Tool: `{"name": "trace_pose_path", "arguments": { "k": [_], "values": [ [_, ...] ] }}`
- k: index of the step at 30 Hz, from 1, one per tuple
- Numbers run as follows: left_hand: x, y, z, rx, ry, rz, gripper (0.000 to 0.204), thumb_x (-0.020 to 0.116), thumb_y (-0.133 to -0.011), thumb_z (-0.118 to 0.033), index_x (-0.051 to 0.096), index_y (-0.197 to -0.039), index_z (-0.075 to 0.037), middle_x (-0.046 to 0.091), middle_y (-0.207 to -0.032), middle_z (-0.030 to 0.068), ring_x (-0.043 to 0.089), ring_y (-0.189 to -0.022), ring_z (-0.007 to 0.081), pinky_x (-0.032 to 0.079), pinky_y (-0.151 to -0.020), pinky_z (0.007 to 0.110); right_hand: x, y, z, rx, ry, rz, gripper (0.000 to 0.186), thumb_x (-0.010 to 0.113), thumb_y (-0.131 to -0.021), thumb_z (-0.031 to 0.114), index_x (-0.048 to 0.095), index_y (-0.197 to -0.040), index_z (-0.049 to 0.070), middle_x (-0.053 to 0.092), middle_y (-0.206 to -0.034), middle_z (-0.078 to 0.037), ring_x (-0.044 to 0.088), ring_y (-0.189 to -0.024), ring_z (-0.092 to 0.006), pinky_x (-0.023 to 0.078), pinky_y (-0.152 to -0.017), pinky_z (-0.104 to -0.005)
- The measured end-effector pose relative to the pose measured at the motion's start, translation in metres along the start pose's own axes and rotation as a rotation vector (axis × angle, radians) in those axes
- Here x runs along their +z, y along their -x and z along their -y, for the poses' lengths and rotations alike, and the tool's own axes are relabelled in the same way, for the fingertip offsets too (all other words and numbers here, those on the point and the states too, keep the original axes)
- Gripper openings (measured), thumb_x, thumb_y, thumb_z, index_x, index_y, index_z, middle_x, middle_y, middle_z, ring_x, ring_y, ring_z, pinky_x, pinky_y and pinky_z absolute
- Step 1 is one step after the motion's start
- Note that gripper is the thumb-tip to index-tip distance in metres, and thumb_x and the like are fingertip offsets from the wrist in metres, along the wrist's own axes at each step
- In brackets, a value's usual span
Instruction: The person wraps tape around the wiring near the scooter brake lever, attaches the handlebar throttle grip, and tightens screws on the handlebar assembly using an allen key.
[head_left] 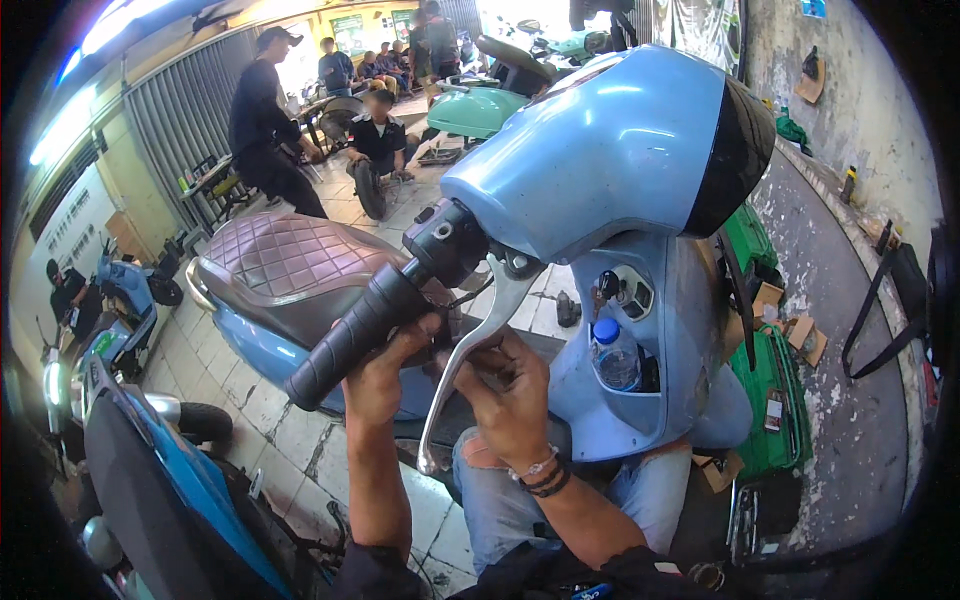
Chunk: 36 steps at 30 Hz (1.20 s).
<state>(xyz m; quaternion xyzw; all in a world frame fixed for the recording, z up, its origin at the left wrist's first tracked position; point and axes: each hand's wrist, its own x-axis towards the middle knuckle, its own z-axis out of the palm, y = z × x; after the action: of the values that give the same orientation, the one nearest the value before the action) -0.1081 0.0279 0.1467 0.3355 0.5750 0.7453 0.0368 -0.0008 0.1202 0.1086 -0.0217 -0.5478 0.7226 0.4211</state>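
A light blue scooter (590, 150) stands close in front of me. Its black handlebar grip (350, 335) points down to the left, and a silver lever (470, 345) hangs beside it. Just under the grip is my left hand (385, 370), thumb raised, with its other fingers mostly hidden. My right hand (508, 395) is bent into a pinch behind and beside the lever, close to my left fingertips. Whatever lies between the fingers is too small or covered to make out. Above them a dark switch housing (445, 240) joins the bar.
A bottle with a blue cap (613, 362) sits in the scooter's front pocket. Green crates (770, 400) and a rough wall stand at right. Another scooter (160, 480) is close on my left. Farther back, one person (265, 120) stands and another (378, 140) crouches by a wheel.
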Motion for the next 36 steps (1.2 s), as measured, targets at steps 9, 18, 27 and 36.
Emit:
{"name": "trace_pose_path", "arguments": {
  "k": [9, 18, 27, 36],
  "values": [
    [0.009, 0.005, 0.001, 0.029, 0.057, -0.103, 0.02, 0.079, -0.084, -0.003, 0.074, -0.104, -0.001, 0.072, -0.092, 0.0049, 0.067, -0.083, 0.0134, 0.055, -0.079, 0.03, 0.014, -0.028, -0.031, -0.147, 0.055, -0.078, 0.028, 0.071, -0.09, 0.0, 0.063, -0.117, -0.004, 0.072, -0.102, -0.008, 0.069, -0.097, -0.0135, 0.055, -0.084, -0.0291],
    [0.014, 0.01, 0.004, 0.079, -0.045, -0.133, 0.035, 0.081, -0.086, -0.016, 0.069, -0.116, -0.003, 0.07, -0.106, 0.0075, 0.067, -0.092, 0.0162, 0.053, -0.087, 0.03, 0.006, -0.044, -0.032, -0.04, -0.204, 0.014, 0.043, 0.075, -0.086, -0.003, 0.059, -0.127, -0.003, 0.069, -0.117, -0.01, 0.067, -0.107, -0.0151, 0.055, -0.093, -0.0296],
    [0.018, 0.007, 0.003, 0.021, 0.071, -0.153, 0.03, 0.085, -0.083, -0.008, 0.071, -0.109, -0.001, 0.068, -0.094, 0.0004, 0.063, -0.089, 0.0098, 0.053, -0.079, 0.026, 0.008, -0.052, -0.033, -0.16, -0.113, -0.023, 0.041, 0.079, -0.087, 0.004, 0.061, -0.123, -0.001, 0.069, -0.113, -0.007, 0.065, -0.103, -0.0148, 0.053, -0.091, -0.0307],
    [0.017, 0.017, 0.011, 0.01, 0.054, -0.061, 0.023, 0.081, -0.088, -0.008, 0.069, -0.106, 0.0, 0.073, -0.092, 0.0067, 0.069, -0.085, 0.0113, 0.054, -0.074, 0.025, -0.008, -0.055, -0.032, -0.107, 0.066, 0.08, 0.042, 0.074, -0.088, 0.004, 0.059, -0.127, -0.001, 0.071, -0.111, -0.007, 0.066, -0.101, -0.0137, 0.052, -0.09, -0.0287]
  ]
}}
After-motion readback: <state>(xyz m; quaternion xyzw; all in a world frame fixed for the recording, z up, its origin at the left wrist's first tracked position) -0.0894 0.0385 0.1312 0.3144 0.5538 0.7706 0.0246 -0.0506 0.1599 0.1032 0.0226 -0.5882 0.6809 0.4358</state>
